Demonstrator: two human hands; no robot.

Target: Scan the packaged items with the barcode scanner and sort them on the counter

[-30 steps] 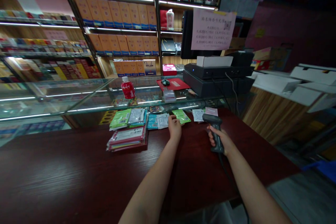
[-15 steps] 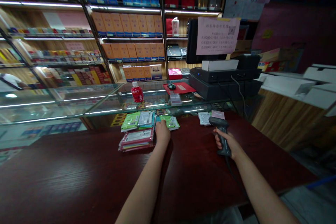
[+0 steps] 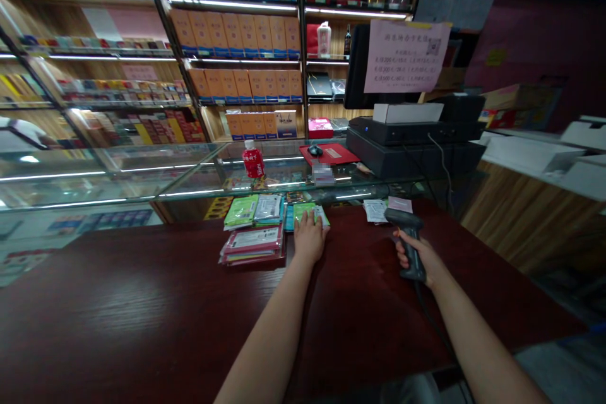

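My left hand (image 3: 309,238) lies flat, fingers stretched out, on a green packet (image 3: 305,211) at the far side of the dark red wooden counter (image 3: 142,303). Left of it lie more flat packets: a green and a white one (image 3: 255,209) and a pink stack (image 3: 250,243). My right hand (image 3: 421,257) grips the handle of a black barcode scanner (image 3: 408,237), its head pointing left, its cable running down along my forearm. Two small packets (image 3: 388,208) lie just beyond the scanner.
A glass display case (image 3: 142,183) runs behind the counter with a red bottle (image 3: 253,161) and a red mouse pad with a mouse (image 3: 326,153) on it. A black till with a monitor and a pink notice (image 3: 407,132) stands at right. Shelves of boxes fill the back wall.
My left hand slid the green packet leftward toward the other packets and now rests flat on it. The scanner stayed in my right hand; the view shifted slightly.
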